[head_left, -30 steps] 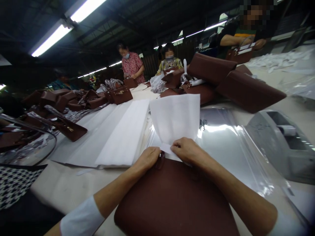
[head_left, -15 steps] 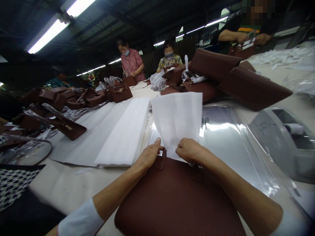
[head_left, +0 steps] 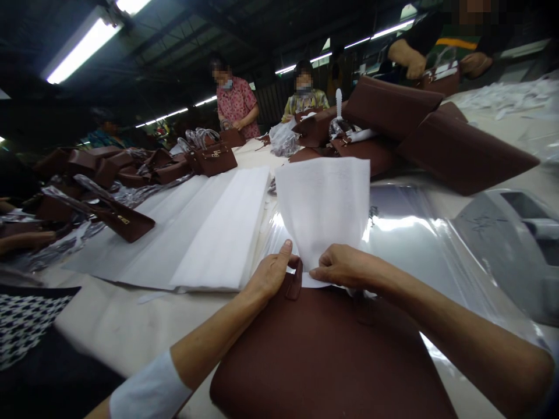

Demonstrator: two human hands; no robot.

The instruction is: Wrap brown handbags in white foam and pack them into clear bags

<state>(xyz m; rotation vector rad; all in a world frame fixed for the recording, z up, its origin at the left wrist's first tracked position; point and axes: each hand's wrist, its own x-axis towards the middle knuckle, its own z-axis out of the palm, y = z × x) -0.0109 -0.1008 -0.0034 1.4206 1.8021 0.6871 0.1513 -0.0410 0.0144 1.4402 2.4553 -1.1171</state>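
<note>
Strip lights [head_left: 82, 49] hang under a dark roof [head_left: 183, 41]; below, brown handbags [head_left: 212, 159] crowd a pale table [head_left: 105, 320]. One large bag [head_left: 323, 349] sits nearest, directly below both hands. The left hand [head_left: 268, 276] touches its handle [head_left: 295, 284], grip unclear; the right hand [head_left: 343, 266] pinches a white strip [head_left: 316, 283], lower against the bag than a second ago.

Smooth, matt, leather-like brown bag [head_left: 332, 355]; matt, faintly rippled white sheets [head_left: 220, 235]; glossy, smooth clear plastic film [head_left: 419, 256]

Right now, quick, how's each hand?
Left hand: at the bag handle, thumb raised; can't tell whether gripping.
Right hand: closed, against the white strip.
</note>
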